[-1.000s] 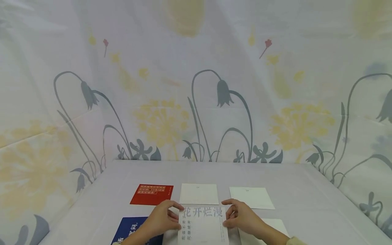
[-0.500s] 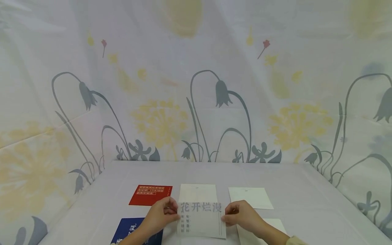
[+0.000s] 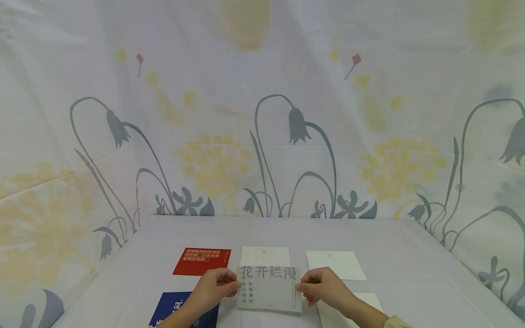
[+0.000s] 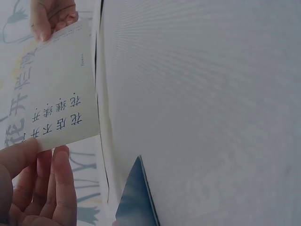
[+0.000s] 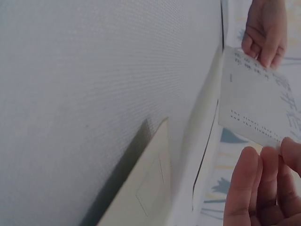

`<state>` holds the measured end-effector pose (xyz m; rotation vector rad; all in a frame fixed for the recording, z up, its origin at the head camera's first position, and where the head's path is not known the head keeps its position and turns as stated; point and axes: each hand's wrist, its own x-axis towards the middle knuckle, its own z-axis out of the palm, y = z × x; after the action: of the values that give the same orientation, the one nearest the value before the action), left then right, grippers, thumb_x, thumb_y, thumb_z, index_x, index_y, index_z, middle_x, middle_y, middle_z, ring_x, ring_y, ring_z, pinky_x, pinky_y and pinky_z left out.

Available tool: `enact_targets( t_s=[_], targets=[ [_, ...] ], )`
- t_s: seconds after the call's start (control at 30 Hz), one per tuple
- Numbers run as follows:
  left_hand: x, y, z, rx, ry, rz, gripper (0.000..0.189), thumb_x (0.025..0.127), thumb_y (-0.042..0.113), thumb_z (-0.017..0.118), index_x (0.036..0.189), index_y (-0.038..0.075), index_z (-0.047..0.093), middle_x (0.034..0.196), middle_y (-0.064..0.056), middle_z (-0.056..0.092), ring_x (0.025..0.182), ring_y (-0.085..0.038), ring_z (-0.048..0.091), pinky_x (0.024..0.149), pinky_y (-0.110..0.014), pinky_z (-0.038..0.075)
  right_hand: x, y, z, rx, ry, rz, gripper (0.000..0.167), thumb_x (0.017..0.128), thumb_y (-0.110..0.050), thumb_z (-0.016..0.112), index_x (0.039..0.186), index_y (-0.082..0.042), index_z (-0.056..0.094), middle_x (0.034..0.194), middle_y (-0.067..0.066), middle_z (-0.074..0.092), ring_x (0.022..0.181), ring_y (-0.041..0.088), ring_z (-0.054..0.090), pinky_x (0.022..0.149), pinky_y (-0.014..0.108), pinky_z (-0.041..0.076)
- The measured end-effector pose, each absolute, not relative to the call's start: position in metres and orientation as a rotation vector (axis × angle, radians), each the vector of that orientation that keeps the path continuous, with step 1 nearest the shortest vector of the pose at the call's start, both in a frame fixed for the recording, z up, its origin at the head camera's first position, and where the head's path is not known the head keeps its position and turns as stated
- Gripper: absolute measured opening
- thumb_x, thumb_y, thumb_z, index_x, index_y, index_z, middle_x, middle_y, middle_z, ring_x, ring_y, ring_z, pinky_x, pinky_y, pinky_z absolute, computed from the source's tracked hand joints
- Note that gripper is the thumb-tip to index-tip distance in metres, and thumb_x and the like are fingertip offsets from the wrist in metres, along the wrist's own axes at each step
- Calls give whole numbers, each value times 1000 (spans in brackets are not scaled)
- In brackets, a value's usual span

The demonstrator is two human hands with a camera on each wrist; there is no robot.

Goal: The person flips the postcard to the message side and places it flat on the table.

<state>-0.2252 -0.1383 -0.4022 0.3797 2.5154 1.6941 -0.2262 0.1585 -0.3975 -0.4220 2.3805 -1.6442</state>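
A pale card [image 3: 268,291] with large grey characters along its top and smaller dark columns at its left is held up between both hands. My left hand [image 3: 215,288] pinches its left edge between thumb and fingers. On the opposite edge, my right hand [image 3: 326,288] pinches the card the same way. In the left wrist view the card [image 4: 59,89] is raised above the table, the left thumb lying on its printed face. The right wrist view shows small English lines on the card [image 5: 254,101] near the right fingertips.
A red card [image 3: 203,260] and two pale cards [image 3: 265,255] [image 3: 336,264] lie in a back row on the white table [image 3: 393,255]. Nearer, a blue card [image 3: 170,305] sits partly under the left forearm, and another pale card [image 3: 371,300] under the right. A flowered cloth [image 3: 221,91] hangs behind.
The card has risen and moved away from the body, tilting more upright, so its lower edge now shows and it overlaps the middle back card. Both hands keep their pinch on it.
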Motion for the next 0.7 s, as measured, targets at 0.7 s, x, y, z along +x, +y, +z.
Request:
enact_targets(
  t_s=[0.7],
  targets=[
    [-231, -151, -401, 251, 2304, 1765, 21, 86, 15, 68, 99, -1, 69, 102, -16, 66, 82, -24, 65, 72, -36, 55, -225, 164, -390, -533, 2193, -1775, 21, 86, -7, 58, 91, 13, 62, 81, 12, 67, 72, 22, 65, 68, 35, 56]
  ],
)
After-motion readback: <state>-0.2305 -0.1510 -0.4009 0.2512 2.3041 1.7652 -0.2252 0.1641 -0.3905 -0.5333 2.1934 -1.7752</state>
